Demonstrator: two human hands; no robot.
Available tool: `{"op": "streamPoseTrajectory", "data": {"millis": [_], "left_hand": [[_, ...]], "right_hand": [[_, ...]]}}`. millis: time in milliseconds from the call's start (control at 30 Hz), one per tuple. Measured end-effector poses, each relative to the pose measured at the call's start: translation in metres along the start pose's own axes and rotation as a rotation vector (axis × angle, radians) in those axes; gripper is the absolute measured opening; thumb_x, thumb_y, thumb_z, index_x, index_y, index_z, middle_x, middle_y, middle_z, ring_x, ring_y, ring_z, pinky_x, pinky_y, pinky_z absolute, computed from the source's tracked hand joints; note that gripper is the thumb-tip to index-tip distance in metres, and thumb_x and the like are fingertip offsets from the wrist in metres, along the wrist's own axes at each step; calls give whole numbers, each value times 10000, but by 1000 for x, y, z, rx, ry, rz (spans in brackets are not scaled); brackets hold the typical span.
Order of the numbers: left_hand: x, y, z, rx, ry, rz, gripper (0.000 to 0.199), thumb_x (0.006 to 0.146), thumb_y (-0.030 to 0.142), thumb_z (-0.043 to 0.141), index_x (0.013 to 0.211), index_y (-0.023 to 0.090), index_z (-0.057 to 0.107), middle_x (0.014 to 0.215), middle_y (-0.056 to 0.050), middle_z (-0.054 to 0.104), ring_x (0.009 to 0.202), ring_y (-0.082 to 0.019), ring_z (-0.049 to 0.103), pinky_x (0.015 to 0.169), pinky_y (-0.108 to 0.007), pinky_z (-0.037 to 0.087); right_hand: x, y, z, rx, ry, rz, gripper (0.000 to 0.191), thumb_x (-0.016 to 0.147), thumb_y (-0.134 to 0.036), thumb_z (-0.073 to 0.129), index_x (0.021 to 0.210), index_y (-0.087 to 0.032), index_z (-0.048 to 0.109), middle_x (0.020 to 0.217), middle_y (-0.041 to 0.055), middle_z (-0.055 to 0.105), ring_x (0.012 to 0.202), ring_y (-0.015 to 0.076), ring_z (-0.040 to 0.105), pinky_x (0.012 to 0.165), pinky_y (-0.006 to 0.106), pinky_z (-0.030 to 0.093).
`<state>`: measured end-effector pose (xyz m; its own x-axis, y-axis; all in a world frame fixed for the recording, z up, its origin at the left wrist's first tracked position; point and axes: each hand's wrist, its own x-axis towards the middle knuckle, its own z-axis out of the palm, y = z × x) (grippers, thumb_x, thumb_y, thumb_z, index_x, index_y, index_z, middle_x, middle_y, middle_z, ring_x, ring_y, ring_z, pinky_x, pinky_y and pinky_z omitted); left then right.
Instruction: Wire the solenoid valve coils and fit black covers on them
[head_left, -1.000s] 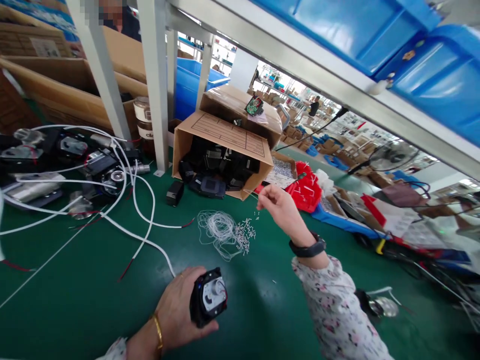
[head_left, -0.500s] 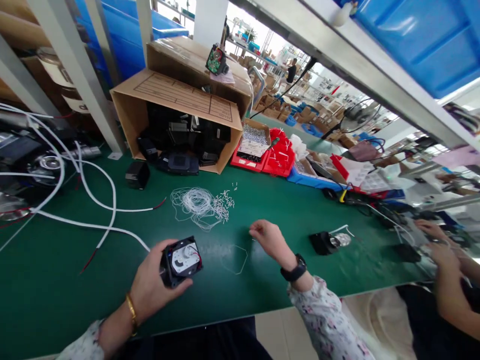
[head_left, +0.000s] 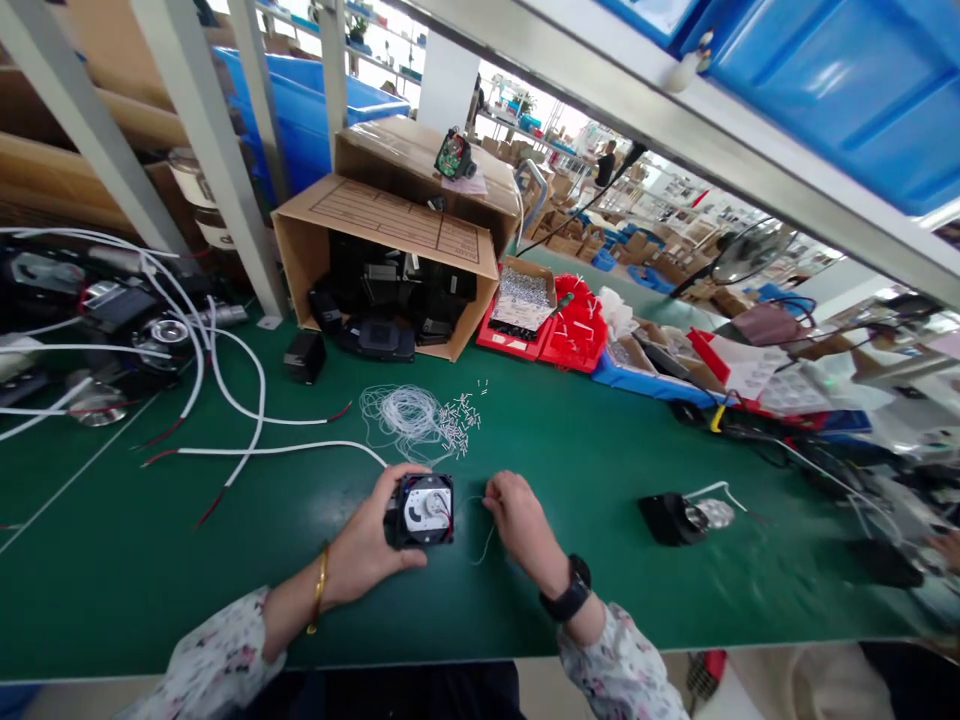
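My left hand (head_left: 367,545) grips a square black housing (head_left: 427,510) with a pale plate and thin red wires inside its open face. A white cable runs from behind it to the left. Just right of the housing, my right hand (head_left: 517,515) is closed in a pinch on a thin whitish string (head_left: 487,545), whose loop hangs toward the housing. Whether a small part is also between the fingertips, I cannot make out. Beyond the hands lie a coil of thin clear string (head_left: 405,415) and a pile of small metal pins (head_left: 459,422).
A cardboard box (head_left: 382,215) of black parts lies open at the back, beside a small black block (head_left: 304,357). White cables (head_left: 259,400) and lamp parts spread on the left. Red trays (head_left: 574,330) stand behind; a black lamp unit (head_left: 671,518) sits right, near a co-worker's hand (head_left: 949,548).
Both hands have come closer together. The housing has moved right and turned more upright, and the right hand has brought the string nearer to it. The camera view has shifted.
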<state>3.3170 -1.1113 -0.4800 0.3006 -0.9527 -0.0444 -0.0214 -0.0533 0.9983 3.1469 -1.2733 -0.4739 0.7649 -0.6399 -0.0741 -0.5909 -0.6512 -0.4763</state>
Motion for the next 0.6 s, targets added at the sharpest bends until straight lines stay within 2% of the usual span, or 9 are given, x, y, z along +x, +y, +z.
{"op": "streamPoseTrajectory", "data": {"millis": [100,233,333,433,600], "left_hand": [[1,-5,-2,-23,-35,25,736,592,178,769,1211,233,374,1217,-88,498,1110,-268,524,944,-430,450],[0,-4,-4,-14,-50,10,756,571,204,795,1205,234,384,1197,-81,510,1083,-263,539,927,-425,456],[0,-2,-5,1,-42,25,765,555,200,807,1199,231,394,1206,-76,514,1108,-265,520,946,-417,434],[1,-1,-4,27,-31,42,753,563,224,805,1195,231,395,1204,-65,517,1111,-257,512,954,-404,420],[2,-4,-6,39,-74,95,718,626,319,762,1218,219,368,1192,-79,520,1076,-252,528,948,-397,422]], "right_hand": [[5,-16,-34,73,-58,-85,139,839,-91,471,760,-205,484,717,-3,583,646,151,535,603,250,380],[5,-53,-87,157,-80,-170,115,856,-161,479,759,-223,470,701,-19,594,639,147,555,589,245,378],[-2,-84,-107,210,-115,-225,132,852,-175,497,735,-229,470,677,-26,576,615,137,540,566,234,376],[-10,-110,-101,291,-226,-259,140,848,-163,513,731,-230,475,677,-36,563,605,122,524,560,220,376],[-10,-123,-52,307,-373,-271,151,805,-93,545,725,-212,496,672,-51,568,590,101,503,553,206,344]]}}
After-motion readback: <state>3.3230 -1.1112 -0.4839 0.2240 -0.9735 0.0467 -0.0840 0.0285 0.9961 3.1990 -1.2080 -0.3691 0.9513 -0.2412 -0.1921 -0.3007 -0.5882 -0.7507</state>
